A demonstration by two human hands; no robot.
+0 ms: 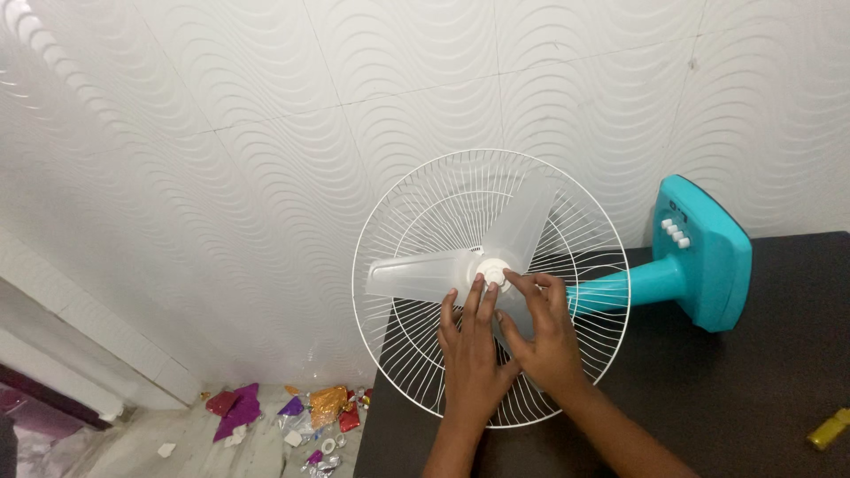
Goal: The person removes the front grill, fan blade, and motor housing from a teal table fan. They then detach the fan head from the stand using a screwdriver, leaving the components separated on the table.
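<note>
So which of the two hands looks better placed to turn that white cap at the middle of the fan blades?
Probably the right hand: its thumb and forefinger already pinch the white hub cap. The left hand lies flat on the translucent blade, fingertips beside the cap, seemingly steadying it.

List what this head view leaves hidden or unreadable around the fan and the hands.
- Third blade of the fan: mostly covered by the left hand and right hand.
- Hub cap: fingertips overlap it, so the grip is unclear.
- Buttons on the teal base: too small to read.
- Yellow object: cut off by the right edge.
- Litter on the floor: too small to identify.
</note>
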